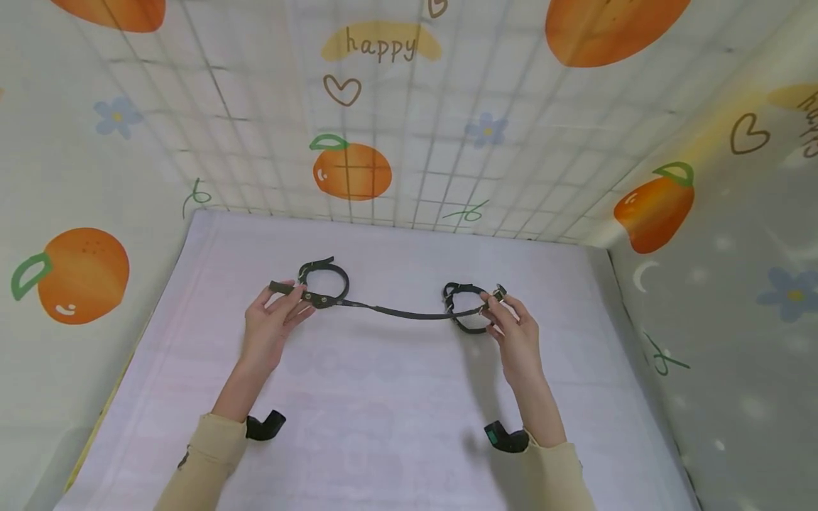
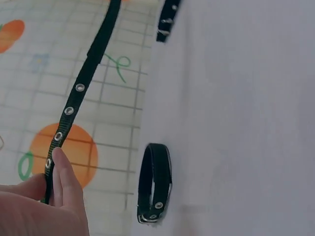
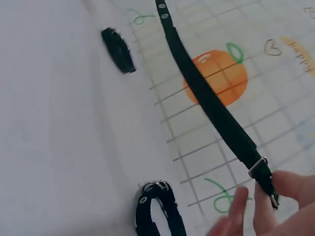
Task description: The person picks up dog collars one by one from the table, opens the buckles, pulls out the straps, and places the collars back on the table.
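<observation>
A dark strap (image 1: 409,314) stretches between the two hands, raised over the white surface (image 1: 383,397). At the strap's eyelet end, the left hand (image 1: 268,326) pinches it between thumb and fingers; at its buckle end, the right hand (image 1: 519,337) pinches it likewise. Two dark buckled loops sit lower than the strap — the first loop (image 2: 161,169) mostly beyond its eyelet end, the second loop (image 3: 173,209) beneath its buckle end.

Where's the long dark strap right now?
In the head view, the long strap runs from the left hand across to the right hand, above the white surface, with one looped strap near each hand.
</observation>
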Available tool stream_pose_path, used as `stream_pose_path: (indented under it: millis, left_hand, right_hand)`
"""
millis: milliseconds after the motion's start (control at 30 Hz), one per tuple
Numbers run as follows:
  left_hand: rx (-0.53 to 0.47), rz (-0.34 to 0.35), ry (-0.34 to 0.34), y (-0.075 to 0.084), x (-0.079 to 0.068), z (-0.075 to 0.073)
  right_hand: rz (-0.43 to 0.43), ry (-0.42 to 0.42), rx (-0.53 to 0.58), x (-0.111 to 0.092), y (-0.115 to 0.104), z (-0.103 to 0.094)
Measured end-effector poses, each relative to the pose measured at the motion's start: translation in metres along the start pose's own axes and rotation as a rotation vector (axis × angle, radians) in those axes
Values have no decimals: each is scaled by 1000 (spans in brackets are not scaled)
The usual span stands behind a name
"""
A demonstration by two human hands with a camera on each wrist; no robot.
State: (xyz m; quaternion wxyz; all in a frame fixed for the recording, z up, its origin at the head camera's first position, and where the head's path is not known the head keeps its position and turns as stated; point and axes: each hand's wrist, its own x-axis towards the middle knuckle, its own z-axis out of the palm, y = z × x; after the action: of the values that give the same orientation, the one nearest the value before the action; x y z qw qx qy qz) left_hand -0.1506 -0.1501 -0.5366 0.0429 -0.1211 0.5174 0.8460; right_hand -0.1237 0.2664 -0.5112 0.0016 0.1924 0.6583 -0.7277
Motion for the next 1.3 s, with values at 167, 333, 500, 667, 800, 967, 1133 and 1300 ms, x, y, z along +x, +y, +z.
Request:
stream_pose_path:
  millis: [167, 333, 500, 667, 800, 967, 1133, 1300]
  left_hand:
    - [113, -36, 2, 6, 30, 2]
    - [384, -49, -46, 16, 64, 6]
    - [685, 25, -58, 21, 100, 7]
    - [974, 155, -64, 20, 139, 8]
    - [1151, 261, -57, 16, 167, 9]
    - [1278, 280, -47, 7, 186, 7]
    - [1304, 229, -30, 1, 194, 7]
    - [1276, 225, -15, 0, 198, 11]
  right_hand:
    - [34, 147, -72, 34, -9, 1]
    - [-16, 224, -292, 75, -14, -2]
    - [35, 195, -381, 112, -13, -2]
    - [156, 140, -402, 145, -10, -6]
    - [180, 143, -463, 162, -10, -8]
    - [140, 162, -658, 173, -6, -6]
    - [91, 182, -751, 177, -4, -3]
    - [40, 223, -806, 184, -3, -1]
